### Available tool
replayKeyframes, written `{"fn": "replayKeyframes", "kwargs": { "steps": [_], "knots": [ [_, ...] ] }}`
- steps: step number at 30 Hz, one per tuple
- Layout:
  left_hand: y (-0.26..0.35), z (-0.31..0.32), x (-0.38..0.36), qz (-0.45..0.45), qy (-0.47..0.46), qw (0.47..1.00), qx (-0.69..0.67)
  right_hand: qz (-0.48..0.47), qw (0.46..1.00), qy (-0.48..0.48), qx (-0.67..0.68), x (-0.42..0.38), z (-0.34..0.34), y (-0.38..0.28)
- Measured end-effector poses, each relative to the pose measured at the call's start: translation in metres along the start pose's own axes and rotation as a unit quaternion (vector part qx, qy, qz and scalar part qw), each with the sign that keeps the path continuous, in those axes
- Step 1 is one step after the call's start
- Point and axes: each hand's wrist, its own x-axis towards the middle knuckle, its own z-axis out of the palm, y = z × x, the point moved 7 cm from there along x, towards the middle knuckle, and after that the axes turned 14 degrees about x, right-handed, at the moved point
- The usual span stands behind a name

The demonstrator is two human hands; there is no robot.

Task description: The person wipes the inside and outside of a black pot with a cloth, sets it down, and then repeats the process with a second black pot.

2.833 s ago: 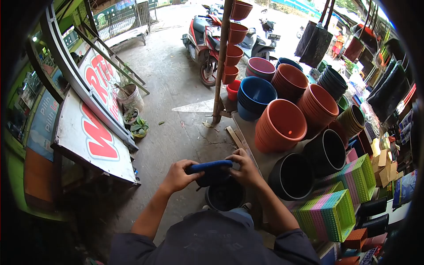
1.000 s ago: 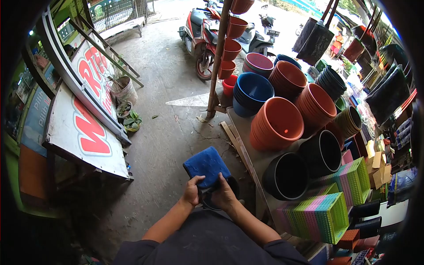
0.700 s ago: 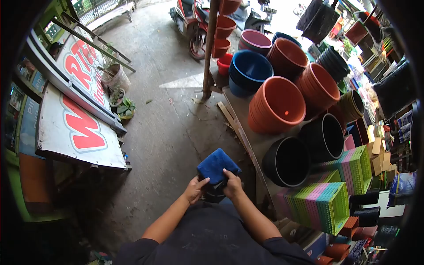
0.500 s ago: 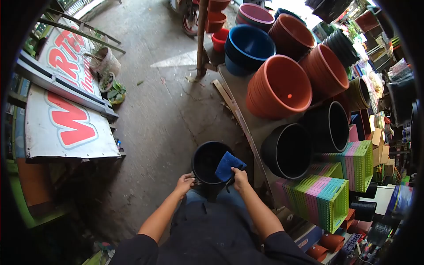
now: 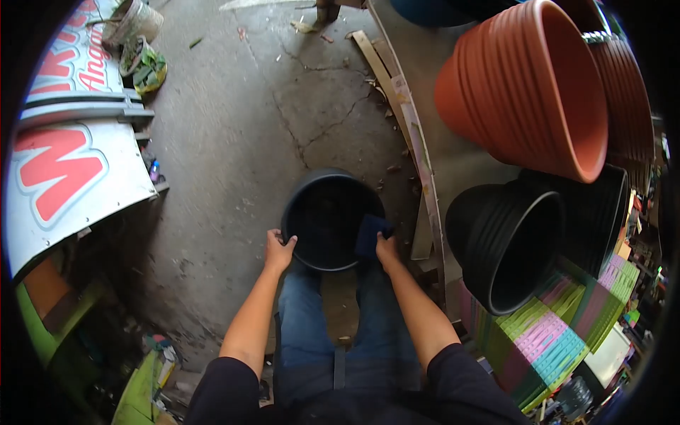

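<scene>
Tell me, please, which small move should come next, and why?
Perhaps wipe the blue cloth along the black bucket: the right hand holds the cloth at one side of its opening, while the left hand grips the opposite side and could steady it.

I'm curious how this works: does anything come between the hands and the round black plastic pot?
Yes: a squarish blue cloth, in the right hand at the right rim of the pot. Nothing visible separates the left hand from the pot.
</scene>
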Motion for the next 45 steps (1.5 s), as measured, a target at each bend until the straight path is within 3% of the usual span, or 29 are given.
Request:
{"fn": "replayKeyframes", "kwargs": {
  "steps": [2, 3, 5, 9, 14, 18, 20, 22, 24, 25, 26, 29, 32, 34, 36, 38, 40, 42, 43, 44, 45],
  "knots": [
    [-0.001, 0.004, 0.004, 0.006, 0.045, 0.999, 0.015, 0.127, 0.985, -0.027, -0.11, 0.004, 0.0, -0.01],
    [-0.005, 0.006, 0.009, 0.0, 0.058, 0.998, 0.011, 0.124, 0.985, -0.027, -0.118, 0.01, -0.002, -0.006],
    [-0.012, 0.012, 0.013, -0.01, 0.048, 0.999, 0.005, 0.202, 0.978, -0.042, 0.02, 0.017, 0.005, 0.008],
    [-0.009, 0.0, 0.009, 0.006, 0.081, 0.997, 0.013, 0.213, 0.974, -0.071, -0.016, 0.017, 0.011, 0.001],
    [-0.02, 0.004, 0.013, -0.012, 0.056, 0.998, -0.018, 0.129, 0.991, -0.034, 0.027, 0.021, 0.017, 0.033],
    [-0.02, 0.009, 0.01, -0.004, 0.031, 0.997, -0.071, 0.136, 0.989, -0.023, 0.058, -0.007, 0.013, 0.002],
    [-0.007, 0.004, 0.012, 0.067, 0.059, 0.996, -0.03, 0.144, 0.989, -0.017, 0.008, -0.016, 0.003, -0.021],
    [0.02, -0.013, -0.004, 0.041, 0.04, 0.998, 0.015, 0.13, 0.991, -0.028, 0.03, -0.025, -0.012, -0.033],
    [0.04, -0.024, -0.019, 0.194, 0.101, 0.966, -0.135, 0.115, 0.991, -0.037, 0.055, -0.035, -0.036, -0.047],
    [0.066, -0.036, -0.044, 0.144, -0.016, 0.923, -0.356, 0.174, 0.978, -0.062, 0.093, -0.044, -0.048, -0.051],
    [0.088, -0.047, -0.065, 0.128, -0.121, 0.868, -0.465, 0.231, 0.96, -0.089, 0.132, -0.058, -0.053, -0.059],
    [0.134, -0.102, -0.123, 0.214, -0.13, 0.85, -0.463, 0.214, 0.957, -0.11, 0.16, -0.095, -0.069, -0.114],
    [0.151, -0.151, -0.164, 0.252, -0.101, 0.836, -0.477, -0.037, 0.981, -0.04, 0.188, -0.117, -0.056, -0.152],
    [0.146, -0.174, -0.184, 0.244, -0.121, 0.817, -0.508, 0.042, 0.968, -0.022, 0.246, -0.168, -0.048, -0.22],
    [0.145, -0.201, -0.207, 0.279, -0.112, 0.808, -0.507, 0.048, 0.932, -0.019, 0.359, -0.164, -0.015, -0.209],
    [0.153, -0.229, -0.244, 0.292, -0.105, 0.789, -0.53, 0.073, 0.958, -0.03, 0.276, -0.184, 0.009, -0.243],
    [0.155, -0.245, -0.268, 0.312, -0.103, 0.789, -0.52, -0.002, 0.977, -0.056, 0.205, -0.204, 0.044, -0.285],
    [0.161, -0.261, -0.3, 0.327, -0.094, 0.795, -0.503, -0.267, 0.956, -0.054, 0.107, -0.204, 0.088, -0.317],
    [0.163, -0.268, -0.31, 0.337, -0.093, 0.788, -0.507, -0.276, 0.953, -0.055, 0.115, -0.21, 0.092, -0.329],
    [0.158, -0.273, -0.309, 0.345, -0.085, 0.787, -0.505, -0.307, 0.943, -0.101, -0.08, -0.22, 0.111, -0.339],
    [0.152, -0.277, -0.306, 0.368, -0.065, 0.789, -0.487, -0.326, 0.894, -0.14, -0.273, -0.237, 0.122, -0.353]
  ]
}}
